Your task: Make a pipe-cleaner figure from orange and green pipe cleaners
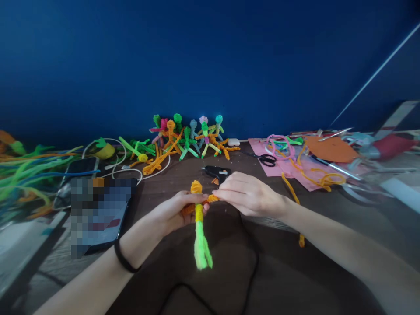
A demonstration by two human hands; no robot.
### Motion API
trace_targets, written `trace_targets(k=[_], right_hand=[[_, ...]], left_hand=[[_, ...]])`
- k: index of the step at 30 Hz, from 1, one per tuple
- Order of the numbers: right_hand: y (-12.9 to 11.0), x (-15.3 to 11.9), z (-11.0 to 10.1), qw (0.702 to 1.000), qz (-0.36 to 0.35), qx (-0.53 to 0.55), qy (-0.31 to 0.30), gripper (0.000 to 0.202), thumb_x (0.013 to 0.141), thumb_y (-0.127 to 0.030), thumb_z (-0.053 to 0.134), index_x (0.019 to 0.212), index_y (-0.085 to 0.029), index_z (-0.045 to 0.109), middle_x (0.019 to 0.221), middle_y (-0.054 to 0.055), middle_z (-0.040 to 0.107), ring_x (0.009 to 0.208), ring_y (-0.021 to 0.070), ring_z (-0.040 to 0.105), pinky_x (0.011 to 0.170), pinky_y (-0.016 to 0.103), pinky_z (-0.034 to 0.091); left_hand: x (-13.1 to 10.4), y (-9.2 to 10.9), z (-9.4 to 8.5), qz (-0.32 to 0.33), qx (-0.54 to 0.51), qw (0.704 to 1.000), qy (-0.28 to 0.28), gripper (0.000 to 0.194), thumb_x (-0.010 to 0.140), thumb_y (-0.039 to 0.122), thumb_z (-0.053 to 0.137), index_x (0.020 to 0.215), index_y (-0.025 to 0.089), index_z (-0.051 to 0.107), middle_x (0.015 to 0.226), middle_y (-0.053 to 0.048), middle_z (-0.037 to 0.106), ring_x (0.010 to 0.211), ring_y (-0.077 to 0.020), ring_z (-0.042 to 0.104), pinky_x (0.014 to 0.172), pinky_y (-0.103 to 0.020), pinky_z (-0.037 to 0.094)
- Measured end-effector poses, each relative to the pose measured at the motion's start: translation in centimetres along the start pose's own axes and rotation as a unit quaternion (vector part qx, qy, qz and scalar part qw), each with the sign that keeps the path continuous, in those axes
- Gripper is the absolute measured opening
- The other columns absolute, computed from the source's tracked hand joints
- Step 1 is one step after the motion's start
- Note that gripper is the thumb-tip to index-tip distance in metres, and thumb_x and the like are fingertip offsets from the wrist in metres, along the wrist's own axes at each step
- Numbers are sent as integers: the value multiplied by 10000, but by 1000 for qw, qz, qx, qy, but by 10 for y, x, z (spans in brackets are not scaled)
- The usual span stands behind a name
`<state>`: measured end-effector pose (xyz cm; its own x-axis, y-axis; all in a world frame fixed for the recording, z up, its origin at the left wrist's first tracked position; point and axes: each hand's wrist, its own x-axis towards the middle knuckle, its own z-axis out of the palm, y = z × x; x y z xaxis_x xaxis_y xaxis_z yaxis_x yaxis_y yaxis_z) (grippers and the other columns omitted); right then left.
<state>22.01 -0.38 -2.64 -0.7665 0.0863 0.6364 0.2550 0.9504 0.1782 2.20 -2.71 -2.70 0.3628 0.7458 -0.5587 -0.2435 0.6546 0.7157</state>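
Over the dark table I hold a pipe-cleaner figure (199, 213) with an orange coiled head, a yellow-orange body and bright green legs hanging down. My left hand (175, 210) is closed around its middle, thumb across the front just below the head. With fingertips pinched together, my right hand (246, 192) grips the end of the figure's orange arm on the right. Some of the orange arm on the left is hidden by my left fingers. Just behind my right hand lies a black glue gun (216, 172), partly covered by that hand.
Several finished pipe-cleaner figures (187, 142) stand along the blue wall. Scissors (267, 159) and pink sheets (306, 175) lie right, with loose orange pipe cleaners (290, 188). At left are a tablet-like device (126, 210), a white cable (114, 170) and bundled pipe cleaners (29, 175). A black cord (254, 262) crosses the front.
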Motion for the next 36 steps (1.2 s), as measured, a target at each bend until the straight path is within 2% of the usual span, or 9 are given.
trace_targets(k=[5,9,11,15,19,24,29,32,36], right_hand=[[-2,0,0,999,-10,-38,-12,174,814,-46,434,868,-93,593,713,66,602,707,158,498,674,296,443],[-1,0,5,999,14,-38,-10,158,813,-60,449,832,-85,604,715,77,604,708,165,507,666,298,444],[0,0,8,998,47,-30,-5,164,837,-101,444,834,-85,607,728,86,610,712,166,524,655,295,447],[2,-1,12,988,147,38,-3,160,851,-154,455,890,-115,605,832,88,630,775,163,562,710,304,457],[1,0,12,944,272,183,-28,167,796,-202,558,950,-148,598,885,55,645,804,140,592,728,266,472],[-4,4,13,912,332,237,-47,167,772,-249,595,902,-152,634,884,46,676,781,143,622,687,240,472],[-8,5,16,930,301,211,-25,109,797,-214,565,837,-141,633,777,35,670,676,119,607,620,217,456],[-8,4,16,957,231,177,-7,114,822,-192,525,817,-133,622,757,46,650,677,119,583,622,220,454],[-8,4,14,985,136,101,-41,202,860,-168,435,768,-115,608,674,68,589,669,147,521,633,258,434]], left_hand=[[2,-2,-2,-15,-1,1000,-1,111,711,70,574,621,96,634,535,-38,615,488,-82,572,493,-150,473],[5,-1,-6,20,6,1000,-5,71,701,90,602,642,115,634,591,-33,634,546,-88,590,538,-159,486],[5,1,-9,58,18,998,-3,40,687,101,622,709,122,648,680,-39,659,633,-104,612,601,-179,499],[2,6,-9,129,77,989,12,201,613,60,668,800,131,649,783,-37,669,734,-133,619,714,-232,487],[-2,10,-5,167,146,974,44,201,582,110,709,774,133,651,707,-18,654,660,-130,599,662,-236,453],[-4,9,-1,213,215,952,54,215,566,157,726,772,145,666,699,-11,660,679,-143,585,663,-237,431],[-3,3,3,233,244,939,65,192,578,194,722,752,156,651,677,4,655,655,-137,581,641,-227,436],[-2,0,5,240,257,933,74,162,582,209,717,714,152,641,658,11,649,641,-135,577,622,-218,439],[-3,0,7,261,287,919,77,117,578,198,709,668,146,655,635,14,645,611,-132,565,595,-210,436]])
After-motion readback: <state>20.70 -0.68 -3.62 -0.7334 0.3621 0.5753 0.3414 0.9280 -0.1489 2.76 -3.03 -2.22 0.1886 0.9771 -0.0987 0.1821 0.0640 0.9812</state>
